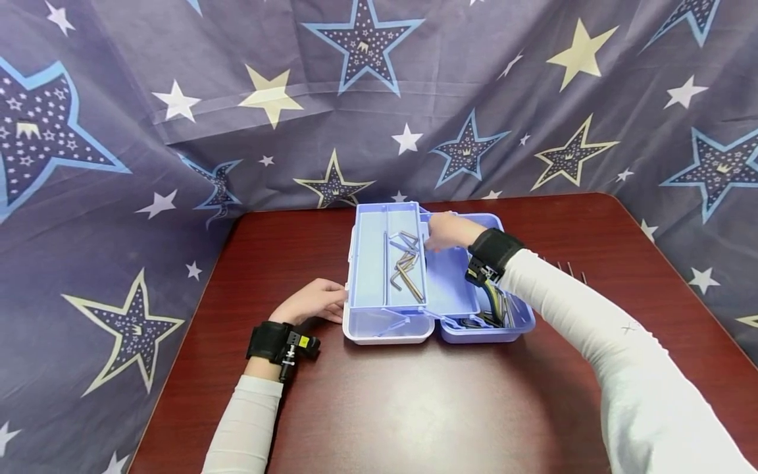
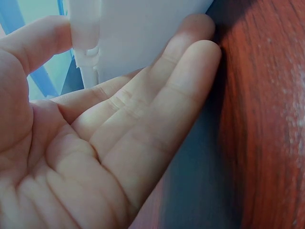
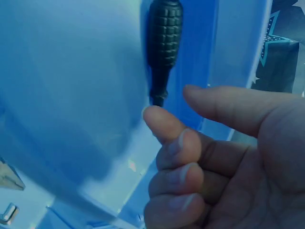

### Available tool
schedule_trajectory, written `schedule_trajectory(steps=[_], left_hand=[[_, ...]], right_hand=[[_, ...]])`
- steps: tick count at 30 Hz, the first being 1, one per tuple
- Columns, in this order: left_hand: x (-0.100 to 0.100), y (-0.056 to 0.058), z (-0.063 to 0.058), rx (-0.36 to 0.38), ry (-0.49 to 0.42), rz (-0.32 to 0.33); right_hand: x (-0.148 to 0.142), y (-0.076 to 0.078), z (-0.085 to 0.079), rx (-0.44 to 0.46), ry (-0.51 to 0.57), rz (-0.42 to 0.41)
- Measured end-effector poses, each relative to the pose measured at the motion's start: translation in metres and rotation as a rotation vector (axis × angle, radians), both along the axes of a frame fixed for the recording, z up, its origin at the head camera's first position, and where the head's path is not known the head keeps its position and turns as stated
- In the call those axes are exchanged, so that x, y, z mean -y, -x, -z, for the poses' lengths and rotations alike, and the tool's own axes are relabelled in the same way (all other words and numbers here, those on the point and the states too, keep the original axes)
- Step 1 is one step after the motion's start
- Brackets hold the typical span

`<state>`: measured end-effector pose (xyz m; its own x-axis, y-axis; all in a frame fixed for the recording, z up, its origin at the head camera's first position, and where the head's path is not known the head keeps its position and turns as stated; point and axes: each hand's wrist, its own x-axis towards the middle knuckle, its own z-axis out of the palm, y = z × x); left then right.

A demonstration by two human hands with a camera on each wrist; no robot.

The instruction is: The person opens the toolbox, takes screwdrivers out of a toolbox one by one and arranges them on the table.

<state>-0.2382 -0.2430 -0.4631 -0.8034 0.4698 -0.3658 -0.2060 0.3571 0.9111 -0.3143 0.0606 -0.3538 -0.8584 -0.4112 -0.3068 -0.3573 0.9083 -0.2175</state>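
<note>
An open blue toolbox (image 1: 452,283) with a white outer shell lies spread out on the table. My left hand (image 1: 314,303) is at its left side; in the left wrist view the thumb (image 2: 47,40) touches the white edge and the straight fingers (image 2: 176,90) lie along the white wall. My right hand (image 1: 447,230) is over the far part of the box, beside the raised tray (image 1: 370,263). In the right wrist view a screwdriver (image 3: 165,36) with a dark ridged handle lies in a blue compartment, its shaft partly hidden behind the index fingertip. The thumb stands apart from the loosely bent fingers.
Several L-shaped hex keys (image 1: 405,260) lie in the raised tray. More tools (image 1: 500,309) fill the near right compartment. Thin metal rods (image 1: 570,268) lie on the dark red table (image 1: 284,250) beyond the right sleeve. A star-patterned cloth (image 1: 331,131) hangs behind.
</note>
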Motion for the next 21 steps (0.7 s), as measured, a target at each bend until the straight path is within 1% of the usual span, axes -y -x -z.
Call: schedule_trajectory(steps=[2,7,10,13,21], left_hand=[[-0.0003,0.0002,0.0003,0.003,0.0,-0.003],[-0.0009,0.0003,0.0011,0.007,0.002,-0.004],[-0.0016,0.0004,0.0001,0.004,0.012,-0.007],[-0.0019,0.0004,-0.0018,-0.005,0.022,-0.011],[-0.0024,-0.0008,-0.002,-0.002,0.02,-0.005]], right_hand=[[0.0023,0.0006,0.003,-0.003,-0.002,-0.012],[0.0076,0.0,0.0073,0.033,0.007,-0.009],[0.0087,-0.0008,0.0075,0.05,-0.007,0.009],[0.0096,-0.0016,0.0068,0.05,-0.039,0.009],[0.0084,-0.008,0.0063,0.088,-0.047,0.072]])
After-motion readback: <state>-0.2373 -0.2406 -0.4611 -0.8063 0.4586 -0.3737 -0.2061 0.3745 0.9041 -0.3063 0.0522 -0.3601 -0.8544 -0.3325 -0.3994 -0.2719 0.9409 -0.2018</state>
